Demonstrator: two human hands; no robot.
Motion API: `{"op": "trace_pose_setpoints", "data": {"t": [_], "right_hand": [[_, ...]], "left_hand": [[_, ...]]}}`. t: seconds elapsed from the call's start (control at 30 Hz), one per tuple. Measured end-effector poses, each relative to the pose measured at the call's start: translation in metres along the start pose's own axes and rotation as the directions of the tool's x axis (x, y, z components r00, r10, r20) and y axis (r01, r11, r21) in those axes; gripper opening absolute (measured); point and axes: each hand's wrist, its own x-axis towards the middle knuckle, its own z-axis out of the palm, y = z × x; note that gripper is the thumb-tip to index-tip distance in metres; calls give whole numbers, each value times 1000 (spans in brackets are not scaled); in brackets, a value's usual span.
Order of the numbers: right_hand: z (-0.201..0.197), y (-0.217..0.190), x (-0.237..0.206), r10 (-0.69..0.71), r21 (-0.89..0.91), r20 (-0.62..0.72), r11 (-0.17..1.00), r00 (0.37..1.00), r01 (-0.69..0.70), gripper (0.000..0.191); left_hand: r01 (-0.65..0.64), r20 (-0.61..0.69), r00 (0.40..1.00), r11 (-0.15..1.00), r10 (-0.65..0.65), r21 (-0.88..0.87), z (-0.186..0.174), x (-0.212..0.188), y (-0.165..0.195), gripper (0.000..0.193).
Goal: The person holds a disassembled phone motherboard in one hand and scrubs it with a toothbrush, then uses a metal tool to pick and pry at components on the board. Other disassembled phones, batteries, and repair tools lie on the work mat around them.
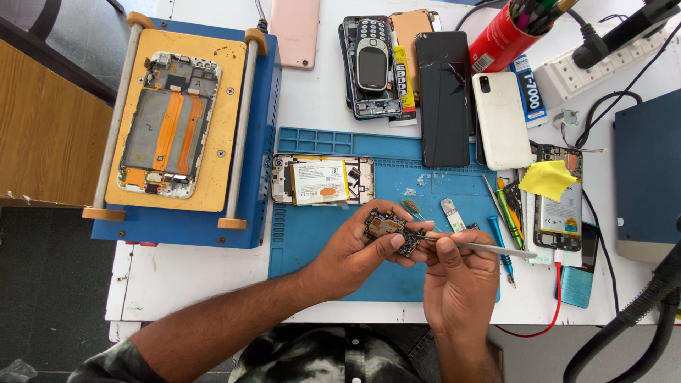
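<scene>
My left hand (353, 254) holds a small dark circuit board (392, 231) with gold contacts over the blue work mat (312, 234). In my right hand (460, 273) is a pair of metal tweezers (489, 247), whose tip rests against the board's right edge. Just beyond my hands on the mat lies an opened phone (323, 179) showing its white battery.
A blue heating station (181, 124) with a stripped phone frame stands at the left. Several phones (443, 99), a glue tube (528, 89) and a red tool cup (504, 35) lie at the back. Screwdrivers (505, 213) and another open phone (560, 206) sit right. A black hose (638, 312) crosses bottom right.
</scene>
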Motion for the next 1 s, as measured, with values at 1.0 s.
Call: {"op": "trace_pose_setpoints", "data": {"t": [1.0], "right_hand": [[20,-20,6,-319,-844,474,102,821,527,32]], "left_hand": [[-153,34,988,921,150,358,11,-7,11,31]]}}
